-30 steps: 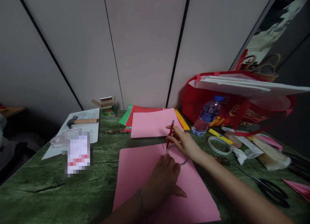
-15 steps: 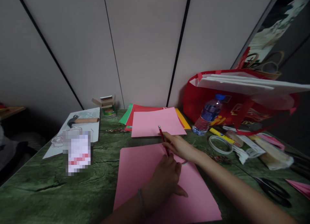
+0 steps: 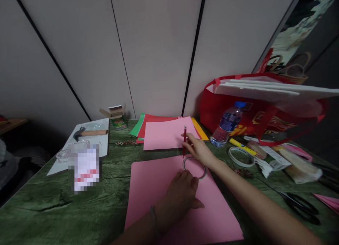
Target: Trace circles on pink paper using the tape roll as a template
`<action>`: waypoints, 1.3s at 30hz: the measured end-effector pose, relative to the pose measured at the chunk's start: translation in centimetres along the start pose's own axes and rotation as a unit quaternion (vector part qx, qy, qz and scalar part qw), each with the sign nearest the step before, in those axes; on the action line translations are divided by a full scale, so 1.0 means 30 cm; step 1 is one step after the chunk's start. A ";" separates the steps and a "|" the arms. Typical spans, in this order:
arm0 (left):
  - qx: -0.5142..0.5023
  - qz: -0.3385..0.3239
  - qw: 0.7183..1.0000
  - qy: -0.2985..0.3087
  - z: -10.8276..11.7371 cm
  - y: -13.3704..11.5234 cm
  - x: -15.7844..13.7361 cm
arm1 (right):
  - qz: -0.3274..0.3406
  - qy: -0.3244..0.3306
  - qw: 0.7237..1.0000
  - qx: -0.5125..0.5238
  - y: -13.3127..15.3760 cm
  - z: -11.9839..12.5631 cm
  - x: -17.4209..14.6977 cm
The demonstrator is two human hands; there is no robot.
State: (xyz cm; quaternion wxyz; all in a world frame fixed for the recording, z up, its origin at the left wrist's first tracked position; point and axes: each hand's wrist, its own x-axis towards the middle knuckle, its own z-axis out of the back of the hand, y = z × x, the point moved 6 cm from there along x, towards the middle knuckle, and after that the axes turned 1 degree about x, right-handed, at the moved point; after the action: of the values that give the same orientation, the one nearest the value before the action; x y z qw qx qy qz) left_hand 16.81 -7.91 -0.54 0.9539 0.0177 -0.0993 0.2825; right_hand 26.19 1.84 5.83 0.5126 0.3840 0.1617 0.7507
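A large pink sheet of paper (image 3: 148, 192) lies on the green table in front of me. Near its top edge rests a thin grey ring (image 3: 204, 172) that looks like a roll of tape. My left hand (image 3: 181, 192) presses the ring's near side down with curled fingertips, its thumb stretched out over the paper. A red pencil (image 3: 184, 139) stands nearly upright in my right hand (image 3: 196, 148), pinched between thumb and fingers. Its tip meets the paper by the ring's upper left edge. Under my left hand, part of the ring is hidden.
Behind lie more coloured sheets (image 3: 164, 133). At right are a water bottle (image 3: 227, 123), a red bag (image 3: 212, 111), another tape roll (image 3: 241, 156), a yellow glue stick (image 3: 242, 147) and black scissors (image 3: 302, 208). A hammer (image 3: 92, 132) lies on a white board (image 3: 104, 146) at left.
My right hand has moved slightly up and right, swinging the pencil more upright and uncovering most of the ring. My left hand has stayed almost in place.
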 end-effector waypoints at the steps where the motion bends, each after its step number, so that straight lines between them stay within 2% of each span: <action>1: -0.001 0.005 1.000 -0.001 0.008 0.002 -0.001 | -0.013 -0.054 0.998 0.020 -0.006 0.031 -0.018; 3: -0.003 0.009 1.000 0.001 0.025 0.005 -0.007 | -0.044 -0.167 0.983 0.067 -0.008 0.095 -0.083; 5: -0.009 0.005 1.000 0.008 0.041 0.003 -0.014 | -0.062 -0.251 0.960 0.109 0.010 0.141 -0.174; 9: -0.026 -0.010 1.000 0.002 0.065 0.006 -0.021 | -0.018 -0.309 0.949 0.064 0.110 0.153 -0.374; 10: -0.029 -0.017 0.999 -0.007 0.070 0.009 -0.020 | 0.019 -0.302 0.952 0.040 0.144 0.135 -0.418; 11: -0.033 -0.024 0.999 -0.019 0.077 0.017 -0.019 | 0.062 -0.267 0.961 0.021 0.178 0.100 -0.453; 14: -0.050 -0.017 0.997 -0.062 0.112 0.074 -0.026 | 0.159 -0.129 0.978 -0.037 0.254 -0.051 -0.535; 17: -0.067 0.042 0.991 -0.108 0.173 0.183 -0.081 | 0.247 -0.080 0.960 -0.108 0.315 -0.182 -0.590; 19: -0.086 0.156 0.964 -0.199 0.238 0.287 -0.174 | 0.275 -0.058 0.951 -0.131 0.339 -0.242 -0.604; 22: -0.073 0.274 0.919 -0.273 0.298 0.375 -0.348 | 0.277 -0.040 0.947 -0.157 0.346 -0.283 -0.606; 24: -0.169 0.400 0.841 -0.323 0.300 0.420 -0.473 | 0.281 -0.057 0.944 -0.163 0.345 -0.286 -0.608; 25: -0.245 0.438 0.804 -0.319 0.282 0.427 -0.512 | 0.286 -0.072 0.942 -0.161 0.343 -0.284 -0.611; 28: -0.429 0.479 0.701 -0.309 0.235 0.407 -0.547 | 0.296 -0.079 0.937 -0.165 0.327 -0.298 -0.619; 30: -0.477 0.473 0.669 -0.320 0.233 0.391 -0.526 | 0.299 -0.062 0.936 -0.173 0.309 -0.314 -0.621; 32: -0.494 0.460 0.664 -0.321 0.235 0.383 -0.490 | 0.293 -0.063 0.938 -0.176 0.286 -0.312 -0.620; 35: -0.499 0.442 0.681 -0.304 0.226 0.378 -0.436 | 0.266 -0.072 0.947 -0.167 0.246 -0.266 -0.609; 37: -0.490 0.427 0.702 -0.291 0.215 0.374 -0.405 | 0.253 -0.048 0.953 -0.161 0.226 -0.222 -0.598; 39: -0.457 0.401 0.745 -0.274 0.210 0.363 -0.377 | 0.244 0.006 0.957 -0.154 0.212 -0.180 -0.586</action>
State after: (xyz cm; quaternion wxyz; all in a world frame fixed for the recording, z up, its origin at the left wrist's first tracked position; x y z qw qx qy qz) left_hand 0.50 -5.39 3.13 0.5779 -0.3857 -0.4714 0.5431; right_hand 21.22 -15.74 -0.88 0.3658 0.3237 -0.0519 0.8710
